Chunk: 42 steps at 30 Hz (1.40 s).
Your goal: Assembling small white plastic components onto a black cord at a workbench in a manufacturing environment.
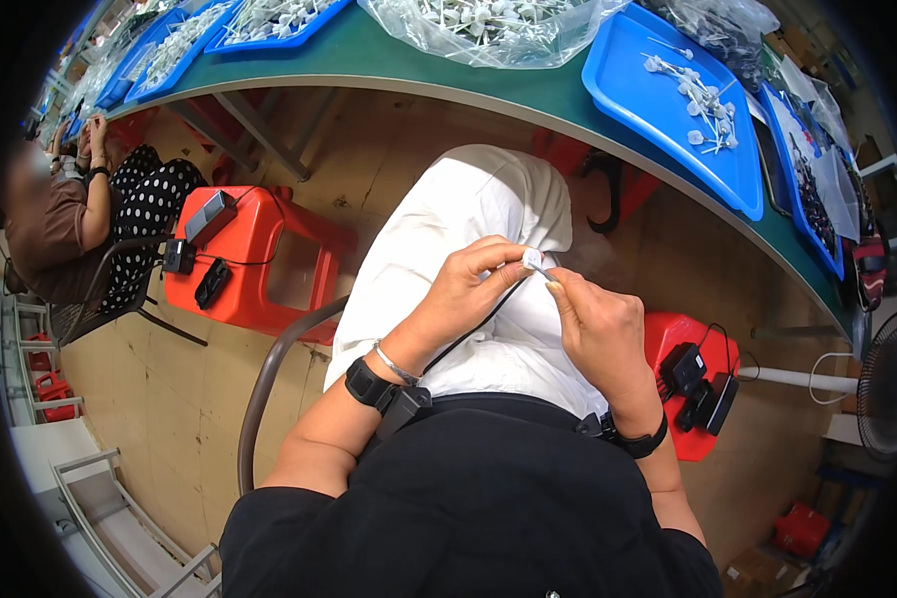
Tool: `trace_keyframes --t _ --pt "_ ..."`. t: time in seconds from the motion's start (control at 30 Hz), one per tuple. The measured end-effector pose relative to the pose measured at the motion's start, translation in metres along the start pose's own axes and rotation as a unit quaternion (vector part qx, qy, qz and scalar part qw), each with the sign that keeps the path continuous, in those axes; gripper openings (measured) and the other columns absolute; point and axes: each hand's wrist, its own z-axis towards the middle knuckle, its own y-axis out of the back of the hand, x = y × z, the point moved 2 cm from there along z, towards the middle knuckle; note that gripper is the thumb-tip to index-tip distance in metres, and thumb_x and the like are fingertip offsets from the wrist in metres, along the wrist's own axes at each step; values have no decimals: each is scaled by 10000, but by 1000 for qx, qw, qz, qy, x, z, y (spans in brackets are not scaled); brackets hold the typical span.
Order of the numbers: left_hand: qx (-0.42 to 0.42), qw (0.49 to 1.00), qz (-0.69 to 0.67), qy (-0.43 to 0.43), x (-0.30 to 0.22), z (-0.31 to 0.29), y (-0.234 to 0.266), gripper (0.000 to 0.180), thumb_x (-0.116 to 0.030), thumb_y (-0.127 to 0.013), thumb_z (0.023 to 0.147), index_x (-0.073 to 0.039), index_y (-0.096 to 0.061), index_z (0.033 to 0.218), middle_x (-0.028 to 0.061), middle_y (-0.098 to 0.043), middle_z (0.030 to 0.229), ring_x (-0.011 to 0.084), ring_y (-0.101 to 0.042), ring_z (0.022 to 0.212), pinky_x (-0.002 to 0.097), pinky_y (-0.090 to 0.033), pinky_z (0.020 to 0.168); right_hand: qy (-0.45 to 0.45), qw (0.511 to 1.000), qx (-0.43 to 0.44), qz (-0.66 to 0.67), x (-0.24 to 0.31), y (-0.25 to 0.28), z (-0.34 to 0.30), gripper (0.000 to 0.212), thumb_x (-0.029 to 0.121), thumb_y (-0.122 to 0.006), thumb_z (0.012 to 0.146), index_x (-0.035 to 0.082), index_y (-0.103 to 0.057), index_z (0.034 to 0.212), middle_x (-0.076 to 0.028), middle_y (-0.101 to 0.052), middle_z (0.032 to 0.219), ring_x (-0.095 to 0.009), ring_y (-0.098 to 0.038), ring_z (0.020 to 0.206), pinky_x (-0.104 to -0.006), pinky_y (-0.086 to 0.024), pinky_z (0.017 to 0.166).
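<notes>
Above my lap, my left hand [473,282] is closed, pinching a small white piece [532,259] with a rounded head between thumb and fingertips. My right hand [600,324] meets it from the other side. Its thumb and finger are closed on a thin greyish stem that runs up to the white head; whether this stem belongs to the piece or is a separate tool, I cannot tell. A dark cord [488,321] passes below my left hand across the white trousers [448,239].
A green table [528,88] curves ahead, bearing a blue tray [623,75] of similar stemmed pieces and a clear bag [409,35] of more. Red stools [254,264] [680,439] with black devices stand on both sides. At left sits another person [60,224]; a fan [882,389] stands at right.
</notes>
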Motion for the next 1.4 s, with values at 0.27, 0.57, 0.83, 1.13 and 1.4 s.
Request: trace_keyframes --t 0.27,0.57,0.83,1.13,1.4 --pt "1 1000 18 -1 2 -1 0 195 -45 -652 985 -2 -733 1157 79 -710 1034 152 -668 969 283 -539 867 -5 1000 10 -14 1 2 0 131 125 -710 918 53 -695 1027 -86 -635 639 -260 -620 509 -373 -470 470" --pt "-8 999 -39 33 2 -2 -3 175 -76 -679 966 0 -732 1114 70 -710 947 141 -635 852 280 -503 778 44 987 14 -155 7 3 1 225 173 -726 904 55 -718 1096 -30 -518 591 -182 -580 507 -337 -458 481" --pt "18 997 -54 47 -6 -1 1 208 -43 -640 994 -3 -712 1185 69 -716 1081 158 -681 1025 294 -549 926 26 997 -62 -25 -2 0 2 245 139 -750 895 46 -703 1117 -80 -619 687 -237 -621 554 -356 -471 510" --pt "29 988 -142 62 -9 -3 0 228 -78 -639 1003 -21 -706 1213 86 -719 1149 188 -676 1114 330 -536 996 -9 994 -91 56 -8 0 2 230 145 -728 929 41 -697 1131 -133 -716 819 -281 -691 641 -360 -517 560" --pt "23 987 -151 55 -10 -4 -3 250 -79 -607 1022 -20 -693 1250 85 -717 1138 181 -667 1117 329 -517 1007 -20 995 -67 76 -9 -5 -1 231 129 -718 937 30 -697 1144 -145 -726 841 -288 -707 667 -360 -533 573"
